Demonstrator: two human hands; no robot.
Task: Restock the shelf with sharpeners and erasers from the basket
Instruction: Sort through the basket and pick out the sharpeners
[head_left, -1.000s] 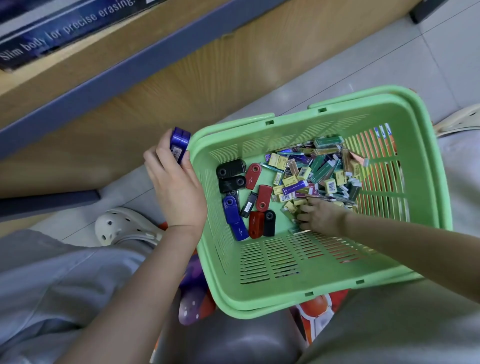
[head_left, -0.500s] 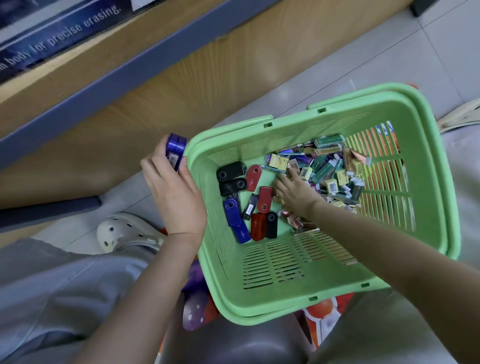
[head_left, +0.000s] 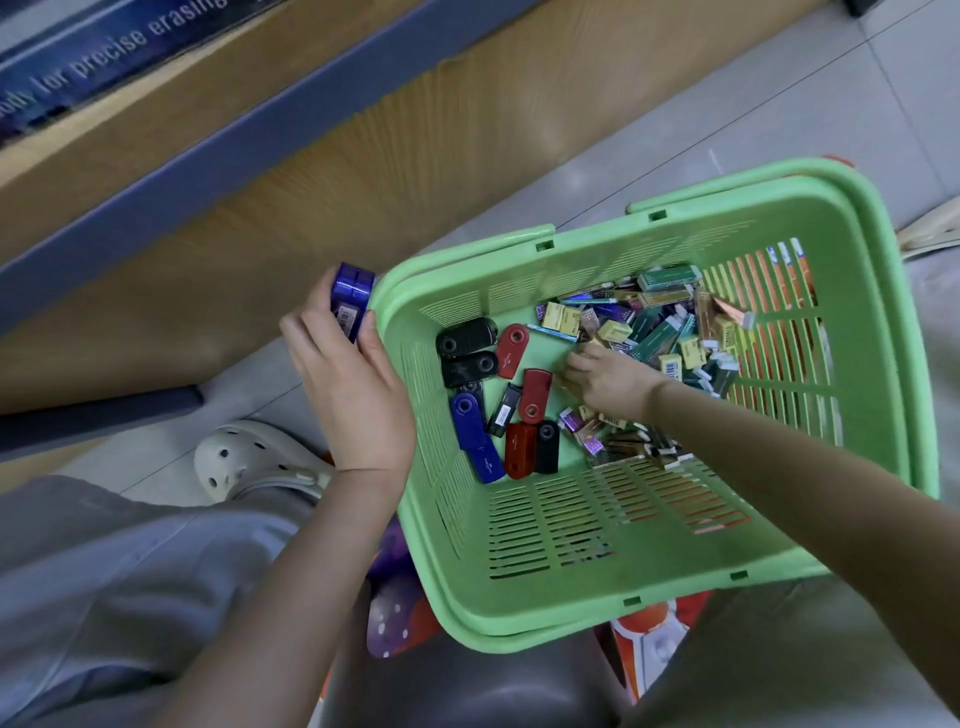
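Blue plastic sharpeners (head_left: 352, 301) are gripped in the left hand (head_left: 353, 395) beside the green slatted plastic basket (head_left: 571, 618); the right hand (head_left: 608, 379) is set among small boxed erasers (head_left: 665, 332) inside, its grasp not discernible.

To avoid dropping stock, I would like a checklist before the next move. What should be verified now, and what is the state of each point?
1. The left hand grips the blue sharpeners, just outside the basket rim: ok.
2. The right hand has picked an item: cannot tell; its fingertips are down among the erasers.
3. More sharpeners to take: ok; the red sharpener lies loose on the basket floor among others.
4. Basket steady: cannot tell; it looks tilted, and its support is hidden.
5. Free place on the shelf: cannot tell; only its front edge shows.
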